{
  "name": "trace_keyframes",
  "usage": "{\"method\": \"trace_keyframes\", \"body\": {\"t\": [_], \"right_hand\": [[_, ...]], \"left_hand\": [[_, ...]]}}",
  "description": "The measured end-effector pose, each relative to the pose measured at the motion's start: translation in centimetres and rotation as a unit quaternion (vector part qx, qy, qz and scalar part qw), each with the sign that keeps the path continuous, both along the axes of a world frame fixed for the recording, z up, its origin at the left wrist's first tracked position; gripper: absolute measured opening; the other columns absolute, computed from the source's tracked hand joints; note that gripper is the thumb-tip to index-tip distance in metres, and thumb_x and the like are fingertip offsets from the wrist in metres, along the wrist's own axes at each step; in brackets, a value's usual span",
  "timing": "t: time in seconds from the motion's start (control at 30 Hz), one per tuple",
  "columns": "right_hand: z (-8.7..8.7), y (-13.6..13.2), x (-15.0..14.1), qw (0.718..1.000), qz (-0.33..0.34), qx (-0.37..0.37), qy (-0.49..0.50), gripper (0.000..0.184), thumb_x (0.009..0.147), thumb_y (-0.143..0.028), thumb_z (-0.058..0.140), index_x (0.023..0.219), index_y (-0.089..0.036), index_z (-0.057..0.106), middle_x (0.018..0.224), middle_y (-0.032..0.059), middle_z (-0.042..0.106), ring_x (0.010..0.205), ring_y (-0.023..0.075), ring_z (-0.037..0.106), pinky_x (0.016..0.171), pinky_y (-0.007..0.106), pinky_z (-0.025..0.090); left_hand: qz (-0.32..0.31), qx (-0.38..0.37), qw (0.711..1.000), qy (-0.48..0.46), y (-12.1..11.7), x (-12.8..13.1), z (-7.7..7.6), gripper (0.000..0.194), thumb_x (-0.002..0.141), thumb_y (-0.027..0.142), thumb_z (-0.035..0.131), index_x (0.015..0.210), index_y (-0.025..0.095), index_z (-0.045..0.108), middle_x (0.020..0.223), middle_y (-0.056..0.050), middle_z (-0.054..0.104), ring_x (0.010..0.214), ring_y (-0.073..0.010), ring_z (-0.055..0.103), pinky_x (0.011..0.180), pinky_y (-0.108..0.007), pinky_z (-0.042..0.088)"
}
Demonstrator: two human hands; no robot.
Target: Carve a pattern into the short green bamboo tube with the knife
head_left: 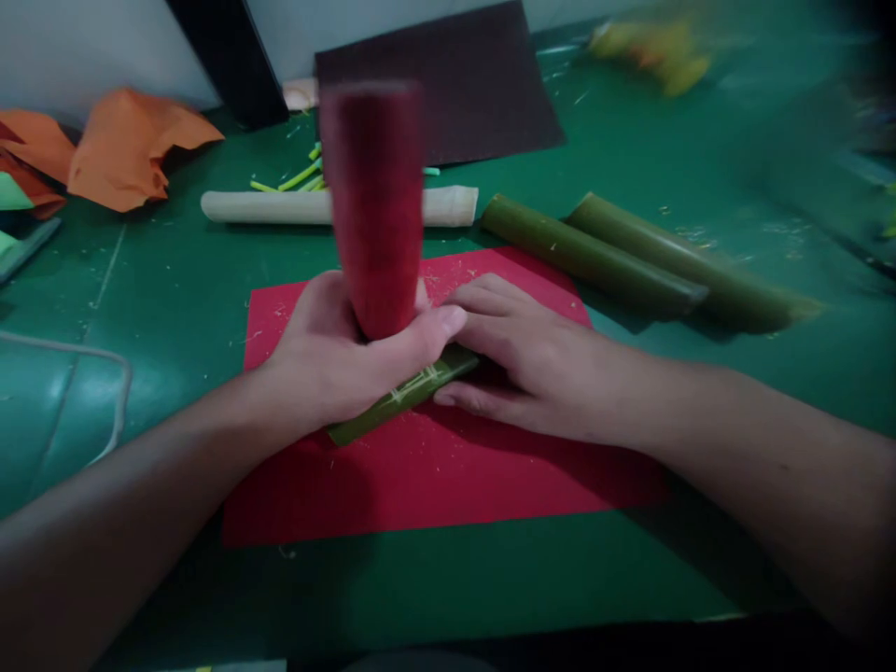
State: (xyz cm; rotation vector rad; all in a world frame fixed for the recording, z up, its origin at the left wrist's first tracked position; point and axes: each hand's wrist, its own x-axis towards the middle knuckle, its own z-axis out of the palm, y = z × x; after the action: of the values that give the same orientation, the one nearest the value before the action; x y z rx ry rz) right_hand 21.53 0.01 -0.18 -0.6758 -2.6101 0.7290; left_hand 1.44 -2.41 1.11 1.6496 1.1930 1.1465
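My left hand [329, 355] is wrapped round a thick red cylindrical tool [382, 205], which stands nearly upright, its lower end hidden by my fingers. Beneath it, a short green bamboo piece [402, 399] lies slanted on a red sheet [434, 485], with pale lines cut into its skin. My right hand [532, 355] grips the bamboo's far right end between thumb and fingers, close against my left thumb. Fine pale shavings are scattered over the sheet.
Two green bamboo lengths [595, 257] lie at the right, and a pale stick [448, 205] lies behind the tool. A dark sheet [462, 93], crumpled orange paper [133, 149] and a black post [231, 65] stand further back. A grey cable [122, 392] curves at left.
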Motion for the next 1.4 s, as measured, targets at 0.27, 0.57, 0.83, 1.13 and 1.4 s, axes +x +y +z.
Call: {"method": "trace_keyframes", "body": {"t": [0.27,0.57,0.83,1.13,1.4], "right_hand": [[-0.1,0.1,-0.2,1.000,-0.001,-0.017,-0.002,0.033,0.094,-0.042,0.063,0.113,-0.015,0.066,0.113,0.0143,0.065,0.106,0.0289,0.057,0.096,0.048,0.047],[-0.2,0.1,-0.1,1.000,0.008,-0.017,0.019,0.030,0.091,-0.034,0.067,0.114,-0.014,0.066,0.113,0.0140,0.066,0.108,0.0284,0.058,0.097,0.046,0.047],[-0.3,0.0,-0.1,1.000,-0.007,-0.009,0.001,0.030,0.091,-0.039,0.067,0.112,-0.018,0.064,0.112,0.0124,0.064,0.108,0.0287,0.058,0.096,0.046,0.048],[-0.5,0.3,-0.2,0.998,-0.045,0.010,0.041,0.019,0.084,-0.029,0.069,0.099,-0.020,0.062,0.101,0.0095,0.068,0.097,0.0267,0.058,0.088,0.043,0.047],[-0.1,-0.8,-0.7,0.994,-0.105,0.023,0.013,0.022,0.079,-0.031,0.072,0.095,-0.017,0.063,0.096,0.0096,0.068,0.089,0.0258,0.060,0.080,0.039,0.046]], "left_hand": [[-0.026,-0.049,0.998,-0.021,0.4,0.3,-0.2,0.037,0.080,0.028,0.076,0.052,0.019,0.054,0.047,0.003,0.049,0.041,-0.0072,0.042,0.037,-0.023,0.032],[0.023,-0.005,0.997,-0.071,-0.2,0.5,0.3,0.028,0.078,0.025,0.074,0.056,0.021,0.058,0.051,0.004,0.051,0.047,-0.0078,0.048,0.042,-0.023,0.039],[0.000,-0.085,0.996,0.038,0.0,0.6,0.4,0.027,0.075,0.024,0.072,0.054,0.020,0.055,0.050,0.004,0.051,0.043,-0.0082,0.045,0.037,-0.023,0.035],[0.060,0.007,0.997,-0.052,0.3,-0.1,0.8,0.042,0.081,0.045,0.079,0.054,0.020,0.058,0.050,0.004,0.052,0.045,-0.0063,0.043,0.042,-0.025,0.038],[0.061,0.002,0.998,-0.035,0.1,0.3,1.1,0.039,0.089,0.037,0.072,0.056,0.019,0.063,0.050,0.004,0.053,0.042,-0.0054,0.041,0.040,-0.023,0.035]]}}
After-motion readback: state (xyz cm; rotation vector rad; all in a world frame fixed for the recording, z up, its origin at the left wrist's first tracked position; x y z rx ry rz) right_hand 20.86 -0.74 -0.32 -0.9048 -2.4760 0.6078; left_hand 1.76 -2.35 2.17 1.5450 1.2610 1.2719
